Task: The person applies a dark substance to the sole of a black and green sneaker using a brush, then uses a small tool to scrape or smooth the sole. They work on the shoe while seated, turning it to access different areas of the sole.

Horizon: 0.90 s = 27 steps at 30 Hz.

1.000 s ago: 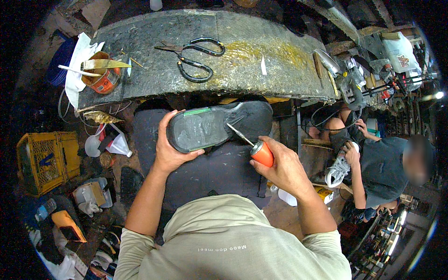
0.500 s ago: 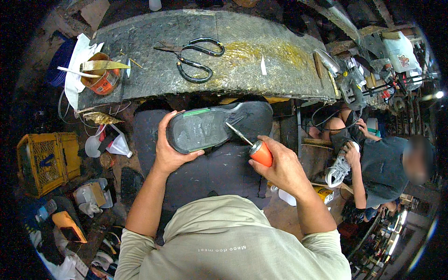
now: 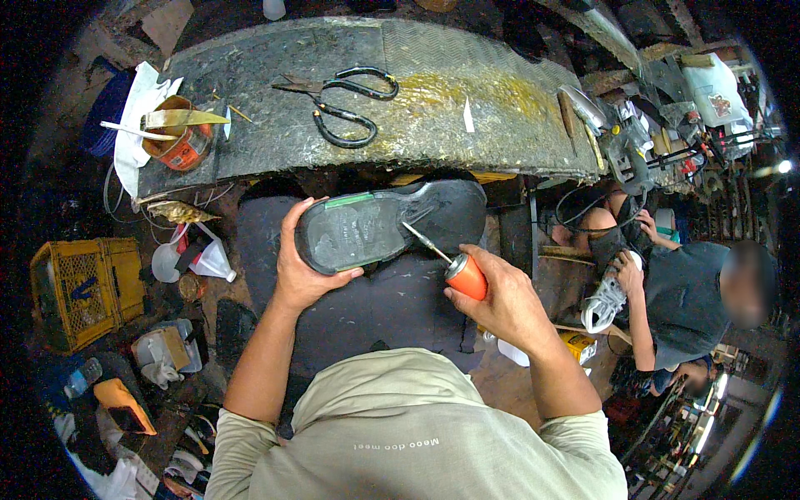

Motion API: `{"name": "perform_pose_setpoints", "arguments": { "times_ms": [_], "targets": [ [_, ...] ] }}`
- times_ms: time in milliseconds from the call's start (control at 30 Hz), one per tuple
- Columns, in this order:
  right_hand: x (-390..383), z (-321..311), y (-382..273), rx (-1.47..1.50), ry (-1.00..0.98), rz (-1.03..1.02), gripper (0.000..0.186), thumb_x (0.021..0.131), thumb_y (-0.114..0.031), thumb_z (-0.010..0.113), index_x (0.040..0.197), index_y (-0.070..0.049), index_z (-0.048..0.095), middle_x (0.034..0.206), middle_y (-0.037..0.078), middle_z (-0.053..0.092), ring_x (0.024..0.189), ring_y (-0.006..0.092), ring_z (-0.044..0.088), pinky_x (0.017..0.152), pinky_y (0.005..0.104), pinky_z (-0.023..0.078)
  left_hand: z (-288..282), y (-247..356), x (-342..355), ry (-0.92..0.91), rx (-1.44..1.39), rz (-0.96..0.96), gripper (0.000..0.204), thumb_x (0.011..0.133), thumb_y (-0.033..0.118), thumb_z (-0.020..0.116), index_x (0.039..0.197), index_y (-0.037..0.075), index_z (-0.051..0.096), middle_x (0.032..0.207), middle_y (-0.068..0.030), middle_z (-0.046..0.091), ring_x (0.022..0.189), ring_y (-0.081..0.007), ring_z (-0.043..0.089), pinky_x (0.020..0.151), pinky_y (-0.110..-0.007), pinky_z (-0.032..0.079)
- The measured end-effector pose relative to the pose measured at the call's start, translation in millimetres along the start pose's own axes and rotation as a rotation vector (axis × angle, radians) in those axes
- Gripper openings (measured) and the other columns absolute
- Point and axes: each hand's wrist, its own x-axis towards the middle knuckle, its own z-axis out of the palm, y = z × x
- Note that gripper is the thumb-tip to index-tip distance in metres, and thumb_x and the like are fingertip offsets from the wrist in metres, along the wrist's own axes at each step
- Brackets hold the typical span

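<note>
Head view: my left hand clasps the upturned dark shoe over my lap; my right hand grips the orange-handled tool, seemingly touching the sole. Little has shifted this past second, so work stays at one spot.

Cluttered rm., dim at the edges: worn dk.-grey desk w/ yellowish stains spans the upper view, brown flr. below. Yellow plastic crate stands at L; weathered beam slants across upper R. Small bright lamp shines far R, amid shadow.
</note>
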Motion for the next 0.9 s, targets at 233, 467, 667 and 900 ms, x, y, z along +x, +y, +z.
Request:
{"name": "perform_pose_setpoints", "arguments": {
  "times_ms": [233, 467, 667, 900],
  "targets": [
    [-0.2, 1.6, -0.1, 0.039, 0.059, -0.031, 0.062, 0.082, -0.025, 0.084, 0.133, 0.002, 0.06, 0.123, 0.027, 0.069, 0.114, 0.0416, 0.068, 0.099, 0.0455, 0.054, 0.3, -0.7, -0.2, 0.008, 0.004, 0.012, 0.12, 0.053, 0.016, 0.102, 0.152, 0.006, 0.034, 0.147, -0.0192, 0.053, 0.134, -0.0297, 0.054, 0.116, -0.043, 0.04],
    [1.9, 2.0, -0.8, 0.037, 0.066, -0.017, 0.061, 0.082, -0.025, 0.083, 0.131, 0.002, 0.06, 0.122, 0.027, 0.069, 0.113, 0.0416, 0.068, 0.098, 0.0454, 0.055, -0.2, -0.7, -0.4, 0.005, 0.016, 0.015, 0.121, 0.053, 0.017, 0.102, 0.152, 0.005, 0.034, 0.146, -0.0191, 0.053, 0.133, -0.0297, 0.055, 0.115, -0.043, 0.041],
    [2.9, -0.4, -0.6, 0.03, 0.01, 0.001, 0.064, 0.086, -0.033, 0.079, 0.138, -0.002, 0.057, 0.127, 0.025, 0.068, 0.115, 0.0418, 0.067, 0.098, 0.0473, 0.054, -0.4, -1.0, -0.7, 0.004, 0.012, -0.006, 0.121, 0.054, 0.019, 0.102, 0.152, 0.006, 0.034, 0.146, -0.019, 0.053, 0.134, -0.0296, 0.054, 0.115, -0.043, 0.041],
    [3.0, -1.0, -4.0, 0.06, 0.042, 0.001, 0.061, 0.082, -0.025, 0.083, 0.132, 0.001, 0.06, 0.12, 0.027, 0.069, 0.112, 0.0415, 0.069, 0.098, 0.0453, 0.055, 1.1, -2.9, -0.8, 0.013, -0.022, -0.017, 0.12, 0.053, 0.018, 0.102, 0.152, 0.006, 0.035, 0.146, -0.0179, 0.054, 0.134, -0.0297, 0.054, 0.116, -0.043, 0.041]
  ]
}}
